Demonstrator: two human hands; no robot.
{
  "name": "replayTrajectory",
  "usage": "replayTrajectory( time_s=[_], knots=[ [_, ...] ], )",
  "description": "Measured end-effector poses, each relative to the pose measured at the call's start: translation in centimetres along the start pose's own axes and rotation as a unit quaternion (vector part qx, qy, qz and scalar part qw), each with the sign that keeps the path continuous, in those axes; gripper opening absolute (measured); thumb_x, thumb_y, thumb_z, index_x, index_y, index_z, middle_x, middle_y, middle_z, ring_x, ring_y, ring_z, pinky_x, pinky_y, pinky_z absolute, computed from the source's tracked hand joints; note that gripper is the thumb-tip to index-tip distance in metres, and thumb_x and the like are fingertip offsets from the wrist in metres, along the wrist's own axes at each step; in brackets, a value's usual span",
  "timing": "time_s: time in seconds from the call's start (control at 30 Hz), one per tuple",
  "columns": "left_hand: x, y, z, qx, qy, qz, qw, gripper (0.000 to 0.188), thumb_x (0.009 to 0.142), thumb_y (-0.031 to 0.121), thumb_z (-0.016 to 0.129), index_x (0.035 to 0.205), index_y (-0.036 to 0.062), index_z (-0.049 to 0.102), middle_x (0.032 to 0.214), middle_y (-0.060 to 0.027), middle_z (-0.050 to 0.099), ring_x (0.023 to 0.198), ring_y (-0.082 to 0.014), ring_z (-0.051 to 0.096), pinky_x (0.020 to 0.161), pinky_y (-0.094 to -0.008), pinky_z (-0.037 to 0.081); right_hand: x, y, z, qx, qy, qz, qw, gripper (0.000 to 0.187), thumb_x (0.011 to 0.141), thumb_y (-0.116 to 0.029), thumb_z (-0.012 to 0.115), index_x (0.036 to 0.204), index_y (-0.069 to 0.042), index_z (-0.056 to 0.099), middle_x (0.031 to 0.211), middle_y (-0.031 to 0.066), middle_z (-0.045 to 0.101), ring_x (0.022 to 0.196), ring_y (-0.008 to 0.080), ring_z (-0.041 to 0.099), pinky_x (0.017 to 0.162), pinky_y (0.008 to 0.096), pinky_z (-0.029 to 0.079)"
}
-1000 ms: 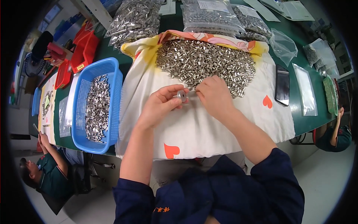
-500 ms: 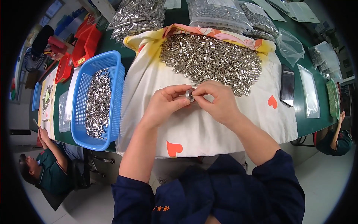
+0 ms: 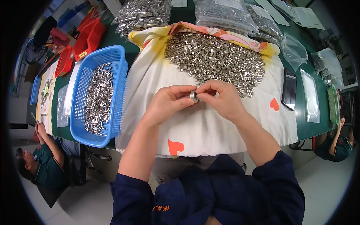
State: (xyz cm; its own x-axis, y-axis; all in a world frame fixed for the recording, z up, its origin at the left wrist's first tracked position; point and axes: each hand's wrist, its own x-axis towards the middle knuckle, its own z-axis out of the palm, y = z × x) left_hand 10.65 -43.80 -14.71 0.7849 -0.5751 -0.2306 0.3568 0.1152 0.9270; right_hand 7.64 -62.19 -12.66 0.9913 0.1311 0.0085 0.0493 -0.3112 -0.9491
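Note:
Over the patterned white cloth (image 3: 210,131), my left hand (image 3: 165,104) pinches a small shiny metal ring (image 3: 192,96) between thumb and fingers. Against the ring's right side, my right hand (image 3: 224,101) has its thumb and fingertips pressed together. Whatever lies between those fingertips is hidden or too small to name. Just beyond both hands spreads a large heap of small metal cylinders (image 3: 217,56), its near edge close to my right fingers.
At left stands a blue perforated basket (image 3: 77,108) with many small metal cylinders. Bags of metal parts (image 3: 221,17) line the back. A black phone (image 3: 289,90) and a clear bag (image 3: 310,95) lie at right. Red bins (image 3: 89,39) sit far left. People sit at both sides.
The ring has turned slightly in my left fingers and shifted a little right. My right fingertips have lifted slightly, still close against it. The whole view has shifted a little.

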Motion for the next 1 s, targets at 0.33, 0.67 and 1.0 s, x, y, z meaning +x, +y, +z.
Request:
replayTrajectory(
  time_s=[0.33,0.67,1.0],
  knots=[
    [-0.5,0.7,-0.3,0.027,-0.020,-0.019,0.999,0.036,0.076,-0.004,0.058,0.111,-0.0009,0.053,0.099,-0.0046,0.060,0.087,-0.0098,0.057,0.078,-0.0227,0.046,0.9,2.0,-1.1,-0.113,0.099,-0.073,0.986,0.009,0.073,-0.009,0.061,0.081,-0.006,0.062,0.076,0.0048,0.059,0.068,0.0160,0.056,0.062,0.0267,0.045],
    [-0.2,0.5,-0.4,0.026,-0.031,0.026,0.999,0.038,0.074,-0.007,0.058,0.111,-0.0010,0.052,0.105,-0.0077,0.058,0.092,-0.0113,0.056,0.082,-0.0242,0.045,1.6,2.8,0.3,-0.405,0.090,-0.182,0.891,0.010,0.067,-0.009,0.063,0.077,-0.010,0.062,0.080,0.0038,0.054,0.083,0.0227,0.050,0.074,0.0343,0.040],
    [-0.2,0.7,-0.4,0.044,0.010,-0.001,0.999,0.040,0.073,-0.008,0.059,0.111,-0.0037,0.052,0.103,-0.0087,0.059,0.088,-0.0131,0.058,0.080,-0.0243,0.046,-0.2,0.2,0.7,-0.092,0.026,-0.119,0.988,0.007,0.069,-0.003,0.062,0.076,-0.003,0.059,0.079,0.0072,0.060,0.070,0.0210,0.057,0.064,0.0285,0.046]
  ],
)
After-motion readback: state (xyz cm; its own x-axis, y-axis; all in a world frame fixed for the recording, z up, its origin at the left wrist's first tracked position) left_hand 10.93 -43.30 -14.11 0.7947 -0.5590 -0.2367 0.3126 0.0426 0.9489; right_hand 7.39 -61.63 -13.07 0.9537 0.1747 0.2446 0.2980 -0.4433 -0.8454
